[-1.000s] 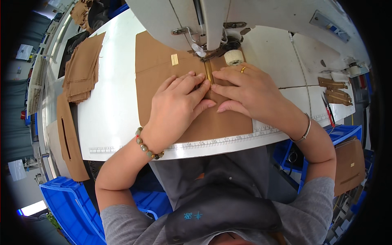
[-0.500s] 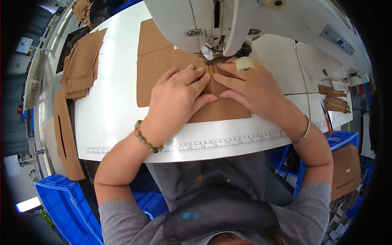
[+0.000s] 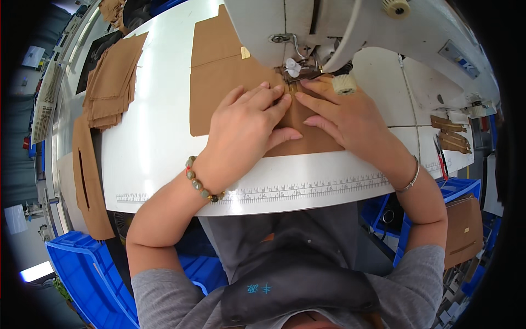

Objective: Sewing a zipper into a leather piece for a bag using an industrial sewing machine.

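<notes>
A brown fabric or leather panel (image 3: 216, 82) lies flat on the white table under the head of a white sewing machine (image 3: 263, 24). A zipper (image 3: 293, 89) runs along the panel into the presser foot (image 3: 300, 72). My left hand (image 3: 241, 129) rests on the panel left of the zipper, fingers stretched out and thumb pointing right. On the other side, my right hand (image 3: 350, 118) lies with spread fingers, its fingertips close to the foot. Both hands press on the panel without gripping it. The needle point is hidden.
A stack of brown pieces (image 3: 112, 82) sits at the left, with a slotted brown strip (image 3: 87, 181) nearer me. Zipper pieces (image 3: 452, 137) and red-handled snips (image 3: 441, 159) lie at the right. A printed ruler (image 3: 274, 193) follows the front edge. A blue bin (image 3: 90, 274) stands below left.
The panel has slid away from me under the presser foot, and both hands have moved forward slightly with it. The whole view has shifted a little.
</notes>
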Tool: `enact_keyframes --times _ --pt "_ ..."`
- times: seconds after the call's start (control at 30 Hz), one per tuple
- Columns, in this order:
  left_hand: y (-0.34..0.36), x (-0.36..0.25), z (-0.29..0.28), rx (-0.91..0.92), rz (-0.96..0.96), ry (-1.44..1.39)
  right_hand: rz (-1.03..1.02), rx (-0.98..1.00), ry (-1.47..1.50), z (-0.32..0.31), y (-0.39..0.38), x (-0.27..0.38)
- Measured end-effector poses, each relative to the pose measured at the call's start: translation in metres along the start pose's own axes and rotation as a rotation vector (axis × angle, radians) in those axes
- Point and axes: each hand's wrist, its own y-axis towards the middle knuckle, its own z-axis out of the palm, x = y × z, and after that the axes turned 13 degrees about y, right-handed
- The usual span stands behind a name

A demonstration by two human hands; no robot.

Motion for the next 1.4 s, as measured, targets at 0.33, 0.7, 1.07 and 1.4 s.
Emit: enact_keyframes --times 0.33,0.7,1.07,1.4 --pt "0.007 0.006 0.006 0.016 -0.01 0.042 0.124 -0.038 0.228 -0.004 0.002 -0.004" --pt "0.004 0.002 0.004 0.024 -0.023 -0.001 0.347 -0.266 1.568 -0.011 -0.007 -0.044" --pt "0.004 0.001 0.002 0.032 -0.01 0.024 0.533 -0.001 1.259 -0.018 0.005 -0.017" --pt "0.005 0.001 0.002 0.014 -0.015 0.013 -0.001 -0.049 0.114 0.002 0.002 -0.007"
